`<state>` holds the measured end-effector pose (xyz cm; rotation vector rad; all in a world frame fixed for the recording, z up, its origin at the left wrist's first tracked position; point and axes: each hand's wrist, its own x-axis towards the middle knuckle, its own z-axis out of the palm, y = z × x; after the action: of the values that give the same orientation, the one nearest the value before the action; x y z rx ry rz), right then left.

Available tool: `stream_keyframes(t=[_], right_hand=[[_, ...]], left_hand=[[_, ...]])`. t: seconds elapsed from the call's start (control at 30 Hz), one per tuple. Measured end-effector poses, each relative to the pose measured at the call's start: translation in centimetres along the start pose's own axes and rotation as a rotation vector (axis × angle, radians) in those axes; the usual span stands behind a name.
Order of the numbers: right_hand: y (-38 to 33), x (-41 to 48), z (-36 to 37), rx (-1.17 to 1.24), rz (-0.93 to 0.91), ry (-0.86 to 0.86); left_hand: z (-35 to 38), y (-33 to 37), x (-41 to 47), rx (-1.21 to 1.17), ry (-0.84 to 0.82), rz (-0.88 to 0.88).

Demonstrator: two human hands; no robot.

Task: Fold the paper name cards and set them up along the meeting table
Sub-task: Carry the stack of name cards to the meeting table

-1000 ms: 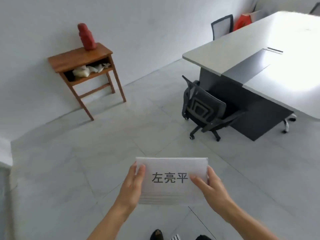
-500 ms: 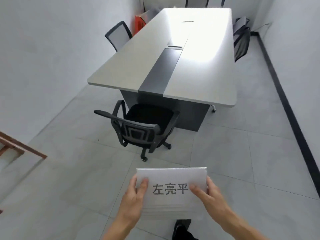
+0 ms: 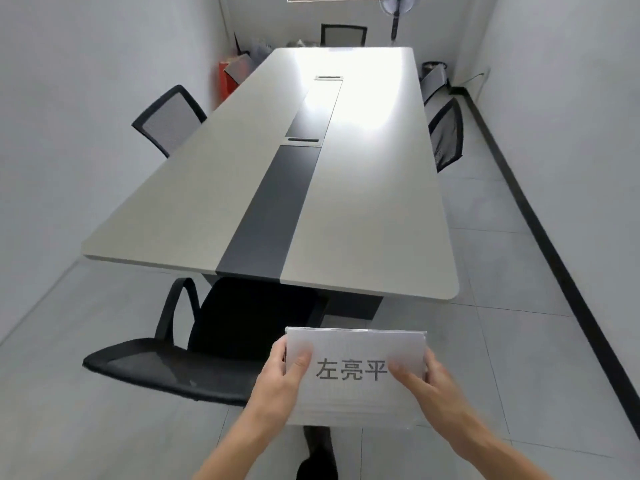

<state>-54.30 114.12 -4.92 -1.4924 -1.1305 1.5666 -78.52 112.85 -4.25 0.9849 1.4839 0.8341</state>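
Note:
A stack of white paper name cards [image 3: 353, 344] hovers low in front of me, the top sheet printed with three black characters. My left hand [image 3: 280, 382] grips the stack's left edge, thumb on top. My right hand [image 3: 429, 386] grips the right edge, thumb lying across the sheet. The long meeting table [image 3: 194, 202], pale grey with a dark centre strip, stretches away straight ahead; its near end lies just beyond the cards.
A black mesh chair [image 3: 194, 355] stands at the table's near end, left of my hands. More chairs sit at the left side [image 3: 169, 119], right side [image 3: 446, 133] and far end [image 3: 343, 35]. A red box [image 3: 227, 83] and a fan [image 3: 398, 8] are at the back. Walls close in on both sides.
My view has swung from the side table and wall round to face the meeting table lengthwise, and I have come closer to its near end. Both hands keep the same hold on the cards.

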Motion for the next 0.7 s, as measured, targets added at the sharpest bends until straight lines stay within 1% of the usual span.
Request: stream_keyframes(t=[0.13, 0.23, 0.37, 0.53, 0.7], right_hand=[[-2.5, 7.2, -1.9, -0.04, 0.003, 0.067], [-5.0, 12.2, -3.7, -0.076, 0.001, 0.107], [-7.5, 18.6, -7.3, -0.114, 0.034, 0.165], [-8.8, 27.4, -11.9, -0.215, 0.035, 0.163], [-8.3, 35.3, -15.5, -0.362, 0.057, 0.118]], left_hand=[[-0.3, 3.1, 9.2, 0.137, -0.127, 0.009], [0.1, 6.0, 15.8, 0.176, -0.214, 0.008], [2.2, 9.3, 24.2, 0.214, -0.279, -0.039], [5.7, 10.8, 33.4, 0.301, -0.278, -0.054], [9.0, 10.8, 39.0, 0.382, -0.185, -0.06]])
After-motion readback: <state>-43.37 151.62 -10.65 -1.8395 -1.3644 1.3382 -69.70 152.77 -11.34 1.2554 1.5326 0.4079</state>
